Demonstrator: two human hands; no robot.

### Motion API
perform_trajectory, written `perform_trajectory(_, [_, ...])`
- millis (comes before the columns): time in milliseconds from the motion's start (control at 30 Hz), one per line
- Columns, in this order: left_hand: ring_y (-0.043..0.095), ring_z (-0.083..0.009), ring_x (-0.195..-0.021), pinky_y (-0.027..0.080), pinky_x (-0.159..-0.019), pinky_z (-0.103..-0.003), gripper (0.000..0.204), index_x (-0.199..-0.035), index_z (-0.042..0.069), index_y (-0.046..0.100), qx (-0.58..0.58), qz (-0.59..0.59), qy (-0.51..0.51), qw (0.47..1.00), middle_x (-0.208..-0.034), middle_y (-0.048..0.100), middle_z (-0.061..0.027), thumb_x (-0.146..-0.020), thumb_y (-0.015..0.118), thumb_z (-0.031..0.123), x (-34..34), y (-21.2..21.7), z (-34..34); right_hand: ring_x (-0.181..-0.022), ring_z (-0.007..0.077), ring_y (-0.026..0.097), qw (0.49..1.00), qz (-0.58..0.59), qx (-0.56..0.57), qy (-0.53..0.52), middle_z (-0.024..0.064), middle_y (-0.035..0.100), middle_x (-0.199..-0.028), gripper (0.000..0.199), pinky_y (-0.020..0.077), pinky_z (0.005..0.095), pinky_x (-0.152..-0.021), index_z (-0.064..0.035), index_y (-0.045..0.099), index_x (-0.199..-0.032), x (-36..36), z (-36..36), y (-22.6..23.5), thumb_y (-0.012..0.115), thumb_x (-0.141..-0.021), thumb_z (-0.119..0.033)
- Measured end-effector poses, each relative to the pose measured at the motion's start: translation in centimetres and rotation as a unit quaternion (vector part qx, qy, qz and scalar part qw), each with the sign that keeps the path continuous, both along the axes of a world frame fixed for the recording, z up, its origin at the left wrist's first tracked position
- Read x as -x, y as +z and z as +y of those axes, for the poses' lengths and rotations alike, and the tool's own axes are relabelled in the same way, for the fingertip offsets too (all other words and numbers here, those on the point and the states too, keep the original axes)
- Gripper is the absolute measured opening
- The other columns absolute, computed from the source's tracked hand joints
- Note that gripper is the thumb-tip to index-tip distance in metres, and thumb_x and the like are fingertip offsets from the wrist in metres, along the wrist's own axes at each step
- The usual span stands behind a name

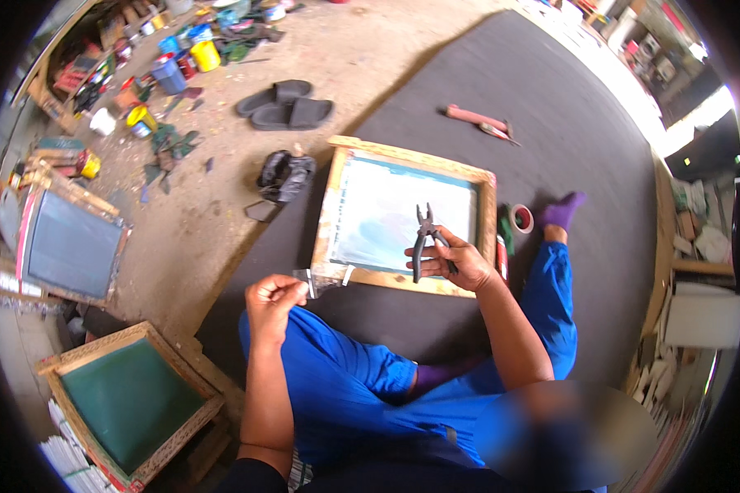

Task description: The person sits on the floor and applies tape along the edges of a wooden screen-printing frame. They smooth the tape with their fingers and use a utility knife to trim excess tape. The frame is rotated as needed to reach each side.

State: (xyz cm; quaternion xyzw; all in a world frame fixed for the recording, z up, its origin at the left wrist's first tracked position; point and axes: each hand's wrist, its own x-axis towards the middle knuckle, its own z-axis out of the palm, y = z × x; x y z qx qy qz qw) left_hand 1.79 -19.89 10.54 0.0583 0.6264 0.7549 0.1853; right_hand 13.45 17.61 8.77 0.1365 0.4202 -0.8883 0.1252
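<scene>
My right hand holds black-handled pliers, jaws pointing away from me and handles spread apart. The pliers are over a wooden-framed screen with a whitish panel and blue-green edges, lying in front of me. At the screen's near left corner, my left hand is closed in a pinch. From its fingertips sticks out a small clear, shiny plastic piece with pale strips; its exact kind is too small to make out.
A hammer with a reddish handle lies on the dark table. Beside the screen is a tape roll. On the floor are sandals, a black plastic bag and paint cans. More framed screens stand at the left.
</scene>
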Motion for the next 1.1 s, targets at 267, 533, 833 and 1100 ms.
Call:
perform_trajectory(267, [0.063, -0.0139, -0.068, 0.05, -0.068, -0.028, 0.007, -0.09, 0.0, 0.071, 0.024, 0.023, -0.028, 0.999, -0.075, 0.068, -0.0063, -0.088, 0.078, 0.003, -2.2, 1.7, 3.8, -0.101, 0.0367, 0.074, 0.779, -0.284, -0.509, -0.23, 0.0238, 0.072, -0.115, 0.043, 0.0579, 0.0469, -0.083, -0.0087, 0.049, -0.144, -15.0, 9.3, -6.4, 0.056, -0.106, -0.027])
perform_trajectory(533, [0.061, -0.0139, -0.068, 0.05, -0.068, -0.028, 0.008, -0.092, 0.0, 0.071, 0.035, 0.047, -0.067, 0.996, -0.075, 0.068, -0.0067, -0.09, 0.077, 0.004, -3.2, 3.4, 6.9, -0.095, 0.0437, 0.073, 0.612, -0.311, -0.652, -0.322, 0.0254, 0.074, -0.101, 0.04, 0.0557, 0.0504, -0.083, -0.0041, 0.06, -0.126, -19.7, 9.8, -12.1, 0.068, -0.095, -0.029])
perform_trajectory(833, [0.064, -0.0134, -0.068, 0.052, -0.068, -0.027, 0.007, -0.092, -0.002, 0.072, 0.009, 0.05, -0.067, 0.996, -0.079, 0.071, -0.0077, -0.089, 0.077, 0.0, -3.6, 3.5, 7.8, -0.095, 0.0457, 0.072, 0.705, -0.279, -0.605, -0.243, 0.03, 0.072, -0.1, 0.043, 0.0564, 0.0494, -0.084, 0.0006, 0.061, -0.127, -19.8, 2.6, -9.7, 0.072, -0.089, -0.015])
perform_trajectory(1100, [0.064, -0.0133, -0.068, 0.051, -0.068, -0.027, 0.007, -0.092, -0.002, 0.071, 0.012, 0.044, -0.07, 0.996, -0.078, 0.07, -0.0077, -0.09, 0.077, 0.0, -3.8, 3.7, 8.0, -0.096, 0.0544, 0.066, 0.67, -0.209, -0.687, -0.19, 0.0371, 0.068, -0.097, 0.037, 0.0524, 0.0601, -0.084, 0.0027, 0.051, -0.126, -18.9, 2.1, -9.9, 0.065, -0.095, -0.014])
